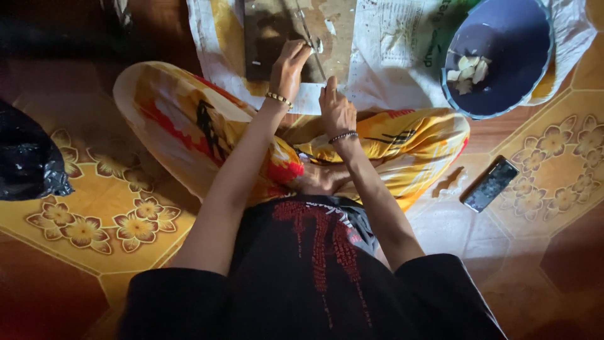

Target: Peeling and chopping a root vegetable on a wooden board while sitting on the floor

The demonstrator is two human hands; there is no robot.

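Observation:
I sit cross-legged on the floor in yellow patterned trousers. A dark, worn cutting board [274,28] lies in front of my knees on newspaper. My left hand [289,63] rests on the board, fingers pinched on a small pale piece [318,45]. My right hand [336,108] is just below and to the right, closed on the handle of a thin knife [309,34]. The blade runs up across the board beside my left fingertips. A blue bowl [503,94] at the upper right holds several pale cut pieces [469,68].
A dark phone [490,184] lies on the tiled floor to my right. A black plastic bag [28,157] sits at the left edge. Newspaper and white sheet [390,50] cover the floor under the board and bowl. The floor has flower-patterned yellow tiles.

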